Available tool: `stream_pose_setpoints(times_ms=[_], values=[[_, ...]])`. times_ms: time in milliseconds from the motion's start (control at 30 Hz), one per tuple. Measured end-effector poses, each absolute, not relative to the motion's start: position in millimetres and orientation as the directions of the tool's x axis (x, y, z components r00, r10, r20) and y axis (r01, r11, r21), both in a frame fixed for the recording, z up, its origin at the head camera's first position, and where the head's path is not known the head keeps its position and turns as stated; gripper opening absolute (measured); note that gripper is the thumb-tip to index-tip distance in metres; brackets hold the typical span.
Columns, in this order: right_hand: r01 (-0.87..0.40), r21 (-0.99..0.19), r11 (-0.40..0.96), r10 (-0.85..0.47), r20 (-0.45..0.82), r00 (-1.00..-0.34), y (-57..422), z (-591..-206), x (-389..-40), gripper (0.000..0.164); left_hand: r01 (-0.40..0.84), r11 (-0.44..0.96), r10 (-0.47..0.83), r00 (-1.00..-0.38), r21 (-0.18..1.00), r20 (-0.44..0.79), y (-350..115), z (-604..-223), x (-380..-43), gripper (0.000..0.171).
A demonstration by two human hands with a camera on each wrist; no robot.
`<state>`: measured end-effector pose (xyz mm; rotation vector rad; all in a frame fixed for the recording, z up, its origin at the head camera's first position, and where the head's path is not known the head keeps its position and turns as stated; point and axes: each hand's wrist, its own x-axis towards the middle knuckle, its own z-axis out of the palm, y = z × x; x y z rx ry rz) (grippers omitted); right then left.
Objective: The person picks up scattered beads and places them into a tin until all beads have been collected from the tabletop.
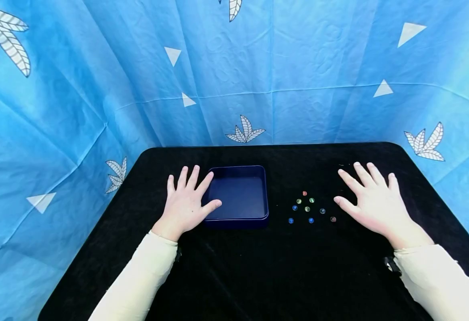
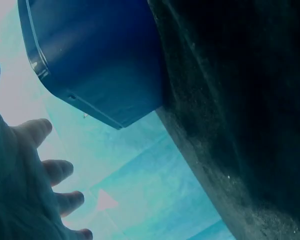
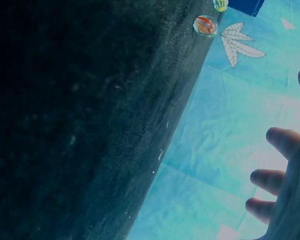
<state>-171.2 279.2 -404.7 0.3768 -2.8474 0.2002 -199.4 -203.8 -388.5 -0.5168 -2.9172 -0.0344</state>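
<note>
My left hand [image 1: 186, 203], fingers spread straight, is at the left side of a dark blue rectangular tin [image 1: 240, 218], its thumb and index finger overlapping the tin's edge in the head view. The left wrist view has the hand beside the tin's wall [image 2: 105, 75], apart from it. My right hand [image 1: 379, 203] is also spread flat, to the right of several small glass marbles [image 1: 307, 209], and holds nothing. The marbles are blue, green, yellowish and reddish. An orange-streaked marble [image 3: 206, 25] shows near the top of the right wrist view.
A black cloth-covered table [image 1: 282, 272] with rounded far corners lies under everything. Blue curtains [image 1: 298, 67] with leaf and triangle prints hang behind and at both sides. The tin has no lid on and its inner floor shows bare.
</note>
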Motion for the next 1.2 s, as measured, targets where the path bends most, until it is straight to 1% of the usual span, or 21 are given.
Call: stream_pose_setpoints(times_ms=[200, 333, 433, 500, 667, 833, 933, 1033, 1200], values=[[-0.278, -0.104, 0.955, -0.241, 0.275, -0.931, 276.8, -405.0, -170.5, 0.074, 0.343, 0.939, 0.337, -0.926, 0.004, 0.172, -200.6, -392.2, -200.1, 0.089], [-0.29, -0.103, 0.951, -0.251, 0.286, -0.925, 272.1, -405.5, -171.1, 0.073, 0.357, 0.932, 0.344, -0.925, 0.057, 0.163, -198.6, -394.2, -203.1, 0.085], [-0.312, -0.101, 0.945, -0.268, 0.308, -0.913, 268.5, -406.1, -172.2, 0.072, 0.365, 0.921, 0.345, -0.927, 0.14, 0.149, -196.8, -394.4, -207.2, 0.08], [-0.332, -0.104, 0.938, -0.283, 0.327, -0.902, 266.1, -406.4, -173.4, 0.071, 0.349, 0.914, 0.327, -0.936, 0.208, 0.131, -196.4, -394.6, -211.1, 0.076], [-0.377, -0.137, 0.916, -0.307, 0.363, -0.879, 258.5, -405.7, -177.4, 0.068, 0.241, 0.882, 0.235, -0.97, 0.404, 0.066, -199.1, -395.7, -223.3, 0.069], [-0.405, -0.162, 0.9, -0.32, 0.386, -0.865, 253.4, -402.2, -177.8, 0.062, 0.156, 0.823, 0.164, -0.986, 0.546, 0.034, -204.4, -402.2, -236.6, 0.055], [-0.413, -0.18, 0.893, -0.323, 0.382, -0.866, 250.5, -401.1, -178.8, 0.059, 0.11, 0.773, 0.134, -0.991, 0.625, 0.009, -210.9, -409.2, -240.4, 0.05], [-0.402, -0.213, 0.891, -0.312, 0.359, -0.88, 249.3, -401.7, -181.4, 0.054, 0.084, 0.729, 0.129, -0.992, 0.68, -0.016, -214.3, -415.1, -242.7, 0.047], [-0.371, -0.283, 0.885, -0.296, 0.275, -0.915, 244.6, -405.4, -193.0, 0.048, 0.085, 0.721, 0.135, -0.991, 0.688, -0.02, -211.6, -417.7, -245.6, 0.045]])
